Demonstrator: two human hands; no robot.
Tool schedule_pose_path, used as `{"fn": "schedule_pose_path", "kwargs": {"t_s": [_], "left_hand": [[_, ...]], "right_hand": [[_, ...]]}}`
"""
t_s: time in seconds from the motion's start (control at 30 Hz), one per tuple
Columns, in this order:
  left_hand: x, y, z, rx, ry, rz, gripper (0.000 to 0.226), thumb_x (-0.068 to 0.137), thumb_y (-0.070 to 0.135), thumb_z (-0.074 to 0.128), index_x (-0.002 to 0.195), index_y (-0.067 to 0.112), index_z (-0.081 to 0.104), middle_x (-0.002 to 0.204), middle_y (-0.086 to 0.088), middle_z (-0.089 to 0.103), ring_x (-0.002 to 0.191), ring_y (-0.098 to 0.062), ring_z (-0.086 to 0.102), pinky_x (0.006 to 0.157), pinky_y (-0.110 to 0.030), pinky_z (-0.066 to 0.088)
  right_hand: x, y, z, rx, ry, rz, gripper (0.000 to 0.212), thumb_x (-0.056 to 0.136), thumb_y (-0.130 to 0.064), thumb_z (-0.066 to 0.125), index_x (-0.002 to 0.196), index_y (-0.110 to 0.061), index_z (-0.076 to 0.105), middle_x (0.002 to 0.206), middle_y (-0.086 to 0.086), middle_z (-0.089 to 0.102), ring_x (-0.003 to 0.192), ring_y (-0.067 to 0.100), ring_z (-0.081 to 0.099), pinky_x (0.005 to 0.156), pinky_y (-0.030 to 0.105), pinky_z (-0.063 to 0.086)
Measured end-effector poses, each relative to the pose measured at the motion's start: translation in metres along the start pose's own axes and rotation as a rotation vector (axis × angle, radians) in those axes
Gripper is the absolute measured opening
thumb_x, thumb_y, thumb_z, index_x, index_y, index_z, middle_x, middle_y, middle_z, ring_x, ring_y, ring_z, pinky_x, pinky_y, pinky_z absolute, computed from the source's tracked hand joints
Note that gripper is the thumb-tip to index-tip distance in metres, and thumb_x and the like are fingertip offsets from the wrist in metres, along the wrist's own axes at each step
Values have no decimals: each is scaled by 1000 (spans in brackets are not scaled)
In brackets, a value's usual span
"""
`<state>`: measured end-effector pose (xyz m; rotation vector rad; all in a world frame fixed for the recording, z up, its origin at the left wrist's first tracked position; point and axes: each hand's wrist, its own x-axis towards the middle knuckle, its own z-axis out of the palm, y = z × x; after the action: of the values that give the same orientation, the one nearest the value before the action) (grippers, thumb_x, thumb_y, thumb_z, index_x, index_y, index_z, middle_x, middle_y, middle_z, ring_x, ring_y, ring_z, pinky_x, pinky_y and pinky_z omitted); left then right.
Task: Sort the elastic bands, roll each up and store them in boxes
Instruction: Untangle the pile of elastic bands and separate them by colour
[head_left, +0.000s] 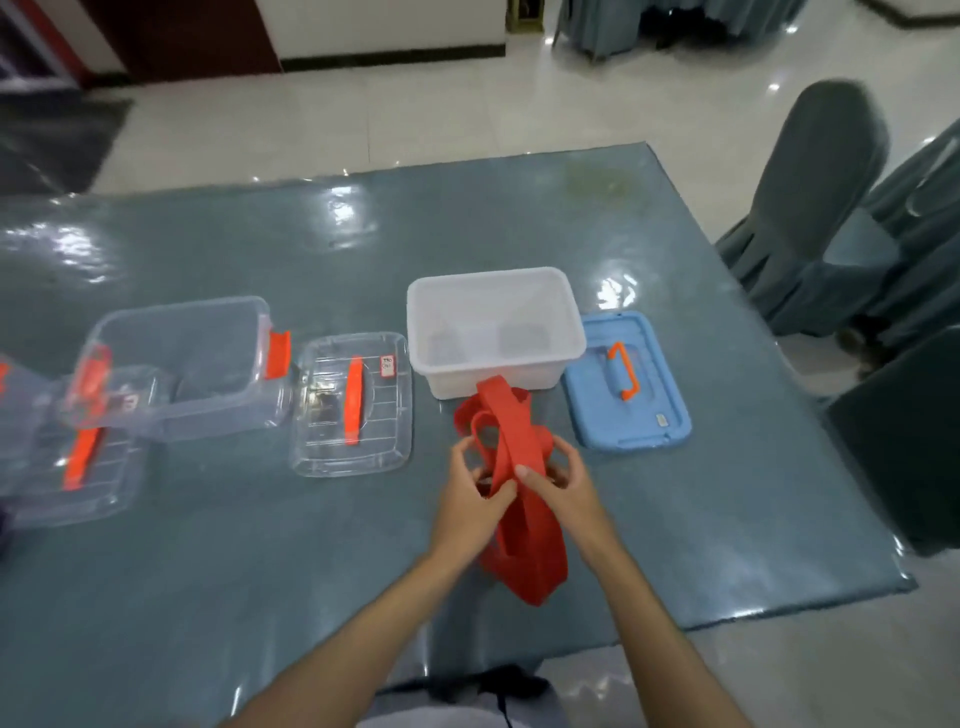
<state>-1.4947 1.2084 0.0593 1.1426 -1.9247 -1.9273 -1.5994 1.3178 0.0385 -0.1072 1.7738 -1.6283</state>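
Note:
A wide red elastic band (522, 540) hangs in loops between my two hands above the table. My left hand (475, 493) pinches it from the left side, thumb on the band. On the right, my right hand (558, 480) holds it with the thumb pressed on top. The band's upper loops (498, 415) rise toward a white open box (496, 364) just beyond my hands. A clear open box (208, 374) with orange latches stands to the left.
A blue lid (626, 382) with an orange handle lies right of the white box. A clear lid (353, 405) lies between the two boxes, another clear lid (78, 467) at the far left. Covered chairs (831, 208) stand beyond the table's right edge.

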Motion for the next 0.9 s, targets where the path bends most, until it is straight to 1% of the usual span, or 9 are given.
{"fn": "schedule_pose_path", "kwargs": {"t_s": [0.13, 0.2, 0.3, 0.4, 0.47, 0.53, 0.63, 0.77, 0.9], "left_hand": [[11, -33, 8, 245, -47, -106, 73, 94, 4, 73, 155, 17, 34, 129, -10, 67, 112, -29, 70, 103, -44, 56], [8, -48, 8, 360, -127, -135, 75, 93, 12, 77, 152, 23, 34, 130, -4, 64, 119, -31, 67, 104, -45, 54], [2, -61, 6, 440, -191, -113, 88, 87, 35, 81, 158, 27, 29, 149, 3, 56, 133, -23, 60, 112, -42, 49], [-3, -59, 6, 425, -125, -81, 93, 80, 68, 70, 158, 33, 35, 153, 2, 55, 141, -16, 54, 118, -41, 44], [-6, -54, 1, 496, -96, -80, 80, 88, 75, 58, 158, 44, 35, 151, -2, 55, 142, -20, 52, 120, -40, 40], [-11, -46, -7, 601, -75, -91, 72, 96, 75, 48, 160, 50, 26, 153, -4, 51, 144, -24, 49, 121, -41, 38], [-18, -34, -31, 825, -43, -19, 71, 102, 67, 47, 164, 42, 23, 151, -4, 50, 141, -26, 48, 117, -44, 40], [-37, -20, -81, 1091, 74, 54, 54, 103, 50, 54, 154, 32, 45, 148, 1, 53, 137, -24, 51, 110, -40, 43], [-69, -16, -147, 1116, 249, 44, 38, 97, 35, 66, 131, 19, 69, 130, -6, 67, 123, -32, 63, 98, -46, 49]], "right_hand": [[19, 36, -21, -292, -24, 66, 62, 89, 2, 80, 142, -3, 49, 138, 22, 64, 113, 22, 63, 88, 21, 51], [24, 53, -33, -456, -39, 117, 68, 87, 1, 82, 145, 2, 47, 141, 24, 61, 125, 29, 62, 102, 33, 48], [19, 67, -41, -680, -38, 127, 81, 85, -11, 85, 154, -2, 42, 147, 25, 52, 142, 41, 49, 116, 47, 40], [9, 69, -44, -784, -30, 50, 88, 83, -20, 85, 159, -13, 41, 145, 19, 48, 140, 39, 46, 117, 46, 37], [3, 65, -44, -805, -20, -28, 86, 83, -18, 83, 158, -11, 42, 146, 17, 48, 140, 38, 45, 118, 45, 36], [0, 55, -41, -809, -6, -130, 79, 85, -14, 81, 155, -7, 45, 147, 16, 51, 140, 37, 45, 119, 45, 36], [2, 31, -31, -857, -31, -310, 61, 90, -11, 77, 147, -7, 55, 143, 13, 58, 137, 34, 49, 119, 43, 36], [10, -9, 4, -1016, -178, -436, 48, 93, -16, 76, 139, -9, 63, 134, 13, 65, 124, 37, 58, 110, 43, 43], [3, -30, 64, -1246, -396, -571, 38, 100, -30, 66, 135, -18, 64, 128, 6, 68, 123, 31, 60, 107, 44, 45]]}}
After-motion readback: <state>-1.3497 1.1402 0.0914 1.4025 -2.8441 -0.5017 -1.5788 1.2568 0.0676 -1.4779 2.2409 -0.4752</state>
